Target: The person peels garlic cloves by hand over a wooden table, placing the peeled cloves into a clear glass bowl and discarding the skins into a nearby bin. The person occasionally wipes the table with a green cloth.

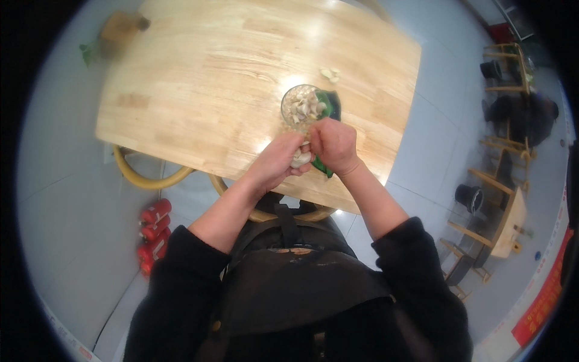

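My left hand (281,159) is closed around a bulb of garlic (301,158), partly hidden by its fingers. My right hand (334,142) is bent against the top of the bulb, its fingers curled; whether a piece is pinched in them cannot be seen. Just beyond both hands stands a round clear bowl (286,105) heaped with garlic cloves (306,106). A green and dark bag or wrapping (334,105) lies at the bowl's right side and shows again beneath my right hand. Several pale, peeled-looking cloves (330,74) lie on the wooden table (217,90) behind the bowl.
A wooden object with a plant (118,34) is at the table's far left. Curved chair parts (151,178) touch the near edge's underside. Red fire extinguishers (154,226) are on the floor at left. Across the room at right are chairs, a small table (509,226) and a person (524,115).
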`<state>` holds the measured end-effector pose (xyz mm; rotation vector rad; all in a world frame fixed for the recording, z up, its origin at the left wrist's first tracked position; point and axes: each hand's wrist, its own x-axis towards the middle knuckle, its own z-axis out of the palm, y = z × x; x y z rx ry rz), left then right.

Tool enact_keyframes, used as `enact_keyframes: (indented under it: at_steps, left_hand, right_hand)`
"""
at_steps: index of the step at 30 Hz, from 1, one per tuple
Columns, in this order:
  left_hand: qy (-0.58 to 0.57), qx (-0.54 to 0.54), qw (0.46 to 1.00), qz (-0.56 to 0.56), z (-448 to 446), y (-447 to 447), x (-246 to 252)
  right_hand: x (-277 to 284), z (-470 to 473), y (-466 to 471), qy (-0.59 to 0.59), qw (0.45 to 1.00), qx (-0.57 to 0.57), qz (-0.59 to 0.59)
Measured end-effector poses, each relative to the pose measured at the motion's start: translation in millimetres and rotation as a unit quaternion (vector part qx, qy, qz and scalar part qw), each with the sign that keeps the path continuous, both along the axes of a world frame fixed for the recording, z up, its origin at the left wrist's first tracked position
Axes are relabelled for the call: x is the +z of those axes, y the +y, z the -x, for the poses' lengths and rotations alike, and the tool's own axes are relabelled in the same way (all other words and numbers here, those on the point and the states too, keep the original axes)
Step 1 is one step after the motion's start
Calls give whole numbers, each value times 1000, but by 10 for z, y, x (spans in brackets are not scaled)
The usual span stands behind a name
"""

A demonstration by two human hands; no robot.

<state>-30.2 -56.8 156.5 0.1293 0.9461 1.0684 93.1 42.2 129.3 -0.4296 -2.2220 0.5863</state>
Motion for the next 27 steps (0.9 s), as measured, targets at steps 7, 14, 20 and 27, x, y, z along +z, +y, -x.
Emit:
enact_keyframes:
  at_steps: [7,14,20,27]
  left_hand:
    - [-64,-7,998,23,-23,39,178]
    - [24,31,999,21,-119,32,309]
    - [34,64,997,-15,-54,102,228]
    - [-134,142,981,-13,112,137,-43]
  right_hand:
    - [80,33,-1,45,999,9,20]
    - [81,90,-65,56,997,-28,35]
    - [1,208,-205,91,870,-162,457]
    - [-309,245,9,118,720,-123,673]
